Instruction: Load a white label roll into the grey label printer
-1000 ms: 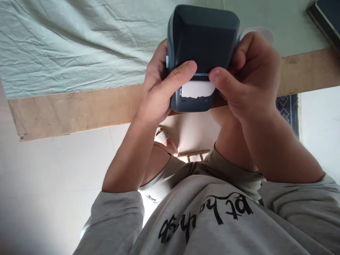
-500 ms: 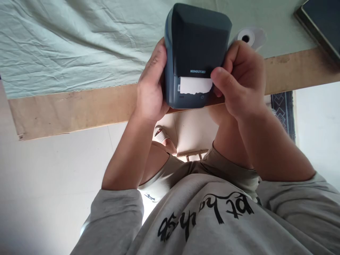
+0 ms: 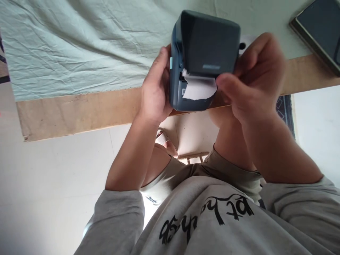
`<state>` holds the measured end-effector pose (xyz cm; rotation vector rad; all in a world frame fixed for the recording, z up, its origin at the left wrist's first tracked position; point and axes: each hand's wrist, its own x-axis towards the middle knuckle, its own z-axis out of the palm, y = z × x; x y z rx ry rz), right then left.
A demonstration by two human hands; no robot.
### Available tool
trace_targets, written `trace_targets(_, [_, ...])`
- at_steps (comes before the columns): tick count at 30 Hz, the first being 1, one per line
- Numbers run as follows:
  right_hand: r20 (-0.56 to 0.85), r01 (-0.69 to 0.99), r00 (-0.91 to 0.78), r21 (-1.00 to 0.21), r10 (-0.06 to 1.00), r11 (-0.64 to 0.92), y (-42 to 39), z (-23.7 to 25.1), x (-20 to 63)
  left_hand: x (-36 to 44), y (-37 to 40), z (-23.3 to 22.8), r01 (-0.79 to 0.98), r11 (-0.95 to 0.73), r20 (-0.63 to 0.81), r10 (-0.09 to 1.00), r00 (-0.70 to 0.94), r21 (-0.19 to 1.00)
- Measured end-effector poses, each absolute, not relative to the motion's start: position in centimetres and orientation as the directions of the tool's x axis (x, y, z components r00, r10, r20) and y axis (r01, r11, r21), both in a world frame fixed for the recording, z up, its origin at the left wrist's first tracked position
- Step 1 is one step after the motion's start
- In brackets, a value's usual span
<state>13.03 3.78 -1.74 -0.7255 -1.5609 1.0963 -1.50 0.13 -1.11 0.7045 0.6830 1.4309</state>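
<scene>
A: What is held in the head camera's view?

B: A dark label printer [image 3: 205,60] is held by a seated person just above the near edge of a wooden table [image 3: 79,114], its front turned toward the wearer's body.

A: How is it gripped?

B: Its left side is clasped by the left hand [image 3: 157,88]; the thumb is laid along the casing and the fingers are mostly hidden behind it. At the other side, the right hand [image 3: 253,72] is seen half curled, its thumb set at the near right corner of the lid [image 3: 211,46]. The hand is blurred, and whether the lid is pinched cannot be told.

A: Is the lid seated?

B: It is tilted slightly up from the body, and a dark gap is exposed at the left. From beneath its front edge a white paper strip [image 3: 199,88] is draped over the front, its end ragged.

A: And around it?

B: Most of the tabletop in view is covered by a creased pale green cloth [image 3: 79,53]. A white roll [image 3: 248,39] is partly hidden behind the right hand. Farther right, a dark flat device [image 3: 320,30] is laid at an angle, the wooden edge partly covered by it. On the floor below, a patterned mat [image 3: 286,109] is glimpsed past the right forearm.
</scene>
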Motion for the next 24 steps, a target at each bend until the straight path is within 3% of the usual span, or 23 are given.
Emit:
trace_targets(5, [0.559,0.064,-0.036,-0.826,0.828,0.560,3.3,1.6,12.3,-1.3,0.3,-1.4,-0.532,-0.031,-0.002,0.998,-0.062,0.846])
trace_targets(8, [0.578,0.245,-0.123,-0.770,0.807,0.589,4.1,2.1,12.7,-1.2,0.3,-1.5,-0.546,-0.036,-0.008,0.997,-0.078,0.837])
trace_targets(10, [0.569,0.444,-0.302,-0.626,0.765,0.641,4.8,2.1,13.1,-1.2,0.3,-1.4,-0.544,-0.034,-0.005,0.998,-0.070,0.838])
trace_targets(13, [0.324,0.750,-0.524,-0.263,0.787,0.607,5.4,2.5,13.0,-1.1,0.1,-1.0,-0.513,-0.030,-0.008,0.997,-0.071,0.858])
trace_targets(15, [0.143,0.840,-0.514,-0.115,0.846,0.530,5.6,3.1,12.7,-1.0,0.0,-0.8,-0.492,-0.032,-0.010,0.997,-0.083,0.870])
trace_targets(17, [0.070,0.844,-0.523,-0.097,0.850,0.527,5.6,3.8,12.4,-0.9,-0.1,-0.6,-0.483,-0.034,-0.011,0.996,-0.090,0.875])
trace_targets(20, [0.091,0.766,-0.610,-0.189,0.787,0.615,5.5,4.6,12.3,-0.7,-0.2,-0.5,-0.476,-0.033,-0.016,0.995,-0.098,0.879])
trace_targets(24, [0.060,0.749,-0.632,-0.207,0.772,0.629,5.8,5.1,12.5,-0.9,0.0,-0.7,-0.481,-0.027,-0.012,0.997,-0.078,0.876])
